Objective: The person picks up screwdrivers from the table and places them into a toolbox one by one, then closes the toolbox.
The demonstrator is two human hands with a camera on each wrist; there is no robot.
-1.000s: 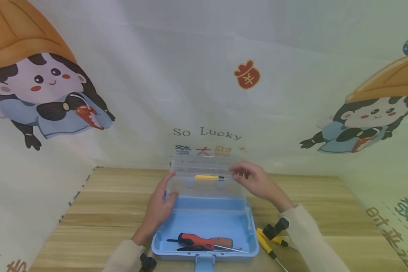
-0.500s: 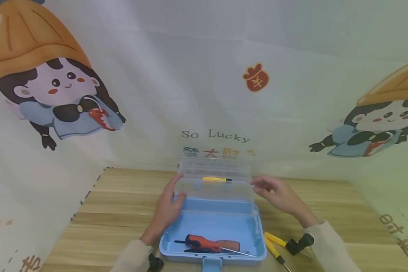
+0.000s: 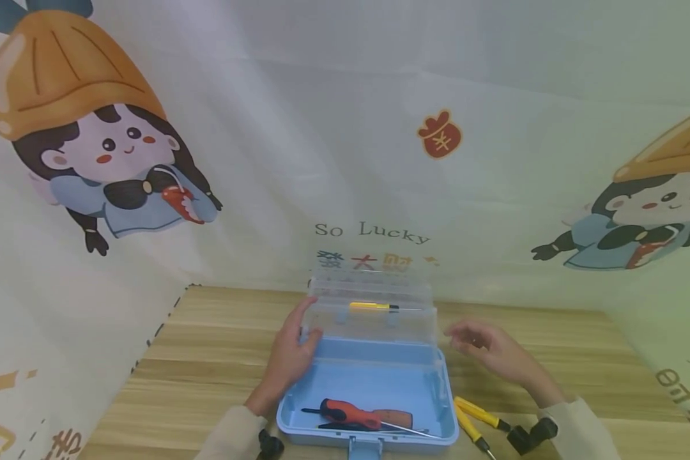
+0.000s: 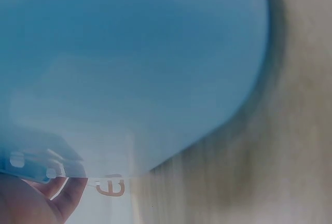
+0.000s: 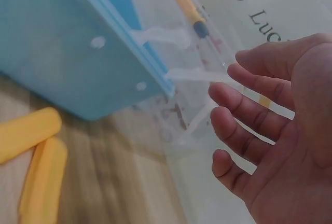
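Note:
A light blue toolbox (image 3: pixel 316 437) stands open on the table, its clear plastic lid (image 3: pixel 374 326) tilted back. My left hand (image 3: pixel 287 354) grips the lid's left side, thumb in front; the left wrist view shows its fingers (image 4: pixel 70 198) at the plastic. Off the lid's right side my right hand (image 3: pixel 494 351) hovers with loosely bent fingers, holding nothing. A yellow-handled screwdriver (image 3: pixel 372 306) lies in the lid area. Inside the box are a red and black screwdriver (image 3: pixel 351 412), a brown-handled tool (image 3: pixel 399 419) and a thin black one, partly hidden.
Two yellow-handled screwdrivers (image 3: pixel 483 414) lie crossed on the wooden table (image 3: pixel 218 348), right of the box. The front latch (image 3: pixel 365 448) hangs down. A printed cloth (image 3: pixel 299 160) rises behind the table and along both sides.
My right hand has moved away from the lid's upper right edge, rightward and down. The left hand stays on the lid. The head view has shifted slightly left.

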